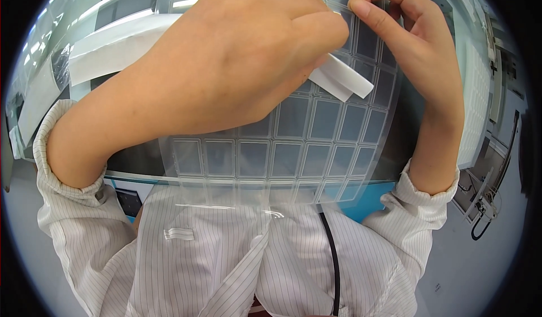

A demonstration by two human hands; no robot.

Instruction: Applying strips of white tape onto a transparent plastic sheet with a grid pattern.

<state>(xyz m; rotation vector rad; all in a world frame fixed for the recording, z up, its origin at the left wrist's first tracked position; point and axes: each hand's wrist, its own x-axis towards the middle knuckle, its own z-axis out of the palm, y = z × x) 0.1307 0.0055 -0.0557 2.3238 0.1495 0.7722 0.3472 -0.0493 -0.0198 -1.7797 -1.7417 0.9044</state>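
Observation:
My left hand (243,57) is closed, its back towards me, over a clear plastic tray (293,160) divided into rectangular compartments. A folded white strip (344,79) sticks out from beneath its curled fingers, which hide how the strip is gripped. Further right, my right hand (415,40) is at the tray's far right part, thumb and fingertips drawn together. Whatever lies between those fingertips is too small or hidden to make out. The tray's near edge overhangs the table edge in front of my body.
A white folded piece (113,49) lies left of the tray, partly behind my left forearm. Crumpled clear plastic film (48,51) lies at the far left. The glass-like table edge (135,177) runs close to my striped coat (220,255). Equipment with cables (483,201) stands at the right.

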